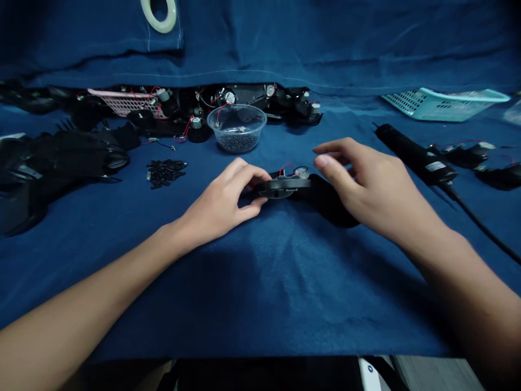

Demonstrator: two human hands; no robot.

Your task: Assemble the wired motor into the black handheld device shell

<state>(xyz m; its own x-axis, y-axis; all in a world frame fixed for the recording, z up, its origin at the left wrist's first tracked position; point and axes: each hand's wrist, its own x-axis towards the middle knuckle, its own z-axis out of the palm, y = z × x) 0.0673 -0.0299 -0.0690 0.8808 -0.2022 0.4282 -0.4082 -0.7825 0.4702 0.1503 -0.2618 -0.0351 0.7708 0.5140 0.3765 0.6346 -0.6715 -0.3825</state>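
Observation:
My left hand [228, 198] grips the left end of a black plastic housing [280, 187] between thumb and fingers, low over the blue cloth. A small round silver motor [301, 172] with a red wire shows on top of the housing. Its right side widens into a dark curved part, partly hidden behind my right hand [362, 179]. That right hand hovers just above and to the right of the housing. Its thumb and index finger reach forward with a small gap between the tips, and nothing is visible between them.
A clear bowl [236, 130] of tiny dark screws stands behind the housing. Small black parts [165, 172] lie in a pile at left, near black housings [73, 157]. A corded black electric screwdriver [415, 155] lies right. Pink [122, 103] and teal baskets [443, 106] stand at the back.

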